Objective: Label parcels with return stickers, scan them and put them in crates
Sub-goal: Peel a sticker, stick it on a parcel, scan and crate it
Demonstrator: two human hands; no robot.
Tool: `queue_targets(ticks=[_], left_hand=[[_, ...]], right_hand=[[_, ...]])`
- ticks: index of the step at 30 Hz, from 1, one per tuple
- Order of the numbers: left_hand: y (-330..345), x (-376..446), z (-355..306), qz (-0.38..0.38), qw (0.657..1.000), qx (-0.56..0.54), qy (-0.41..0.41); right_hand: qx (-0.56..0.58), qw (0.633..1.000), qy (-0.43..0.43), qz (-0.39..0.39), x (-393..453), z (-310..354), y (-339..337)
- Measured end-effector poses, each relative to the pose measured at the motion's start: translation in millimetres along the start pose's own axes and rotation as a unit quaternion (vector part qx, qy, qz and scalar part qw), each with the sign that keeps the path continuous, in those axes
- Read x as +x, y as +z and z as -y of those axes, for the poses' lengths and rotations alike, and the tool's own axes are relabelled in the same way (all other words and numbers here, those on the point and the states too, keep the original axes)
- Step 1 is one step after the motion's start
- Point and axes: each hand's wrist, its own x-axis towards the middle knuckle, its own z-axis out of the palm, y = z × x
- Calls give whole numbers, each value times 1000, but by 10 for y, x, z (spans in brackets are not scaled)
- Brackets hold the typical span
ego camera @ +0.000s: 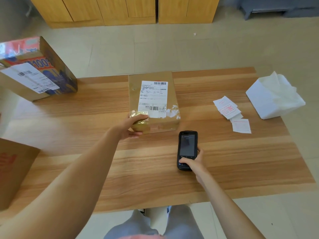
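A brown cardboard parcel [152,100] with a white shipping label [152,98] lies flat in the middle of the wooden table [155,178]. My left hand [132,125] grips its near-left corner, thumb on the taped top. My right hand [193,162] holds a black handheld scanner [187,149] just in front of the parcel, screen up, thumb on its lower keys. A loose pile of white return stickers with red print [230,112] lies to the right of the parcel.
A larger printed box with a label [38,71] stands at the table's far left. A brown carton with red print [15,169] sits at the near left edge. A white soft packet [274,97] rests at the far right. Wooden cabinets [124,9] stand behind.
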Motion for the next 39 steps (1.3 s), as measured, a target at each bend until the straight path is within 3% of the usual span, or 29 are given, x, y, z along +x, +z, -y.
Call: queue_targets(ticks=[11,17,20,23,27,30,37,39], left_hand=[[-18,-97,-71,-28,995,97,-21],[123,-119,-149,-142,975,127,116],[127,-199,-222,-207,939,230,152],[150,-306,-333,-245,879,341,224],[309,-402,-547,-256,785,477,301],[559,-459,-668,-253,737,529,335],[1338,-388,-744,-189,690,589,376],[1574,-354,-724,-171,692,592,377]], right_hand=[[-158,987,-24,19,28,-4,-3],[-284,959,4,-19,27,157,-98],[-293,955,-24,-30,29,340,-184],[-294,953,-67,-36,83,584,-240],[-334,933,-127,-43,156,878,-315],[-358,917,-169,-53,175,1050,-439],[-388,897,-177,-112,280,1204,-1023],[-376,903,-166,-125,310,1183,-1229]])
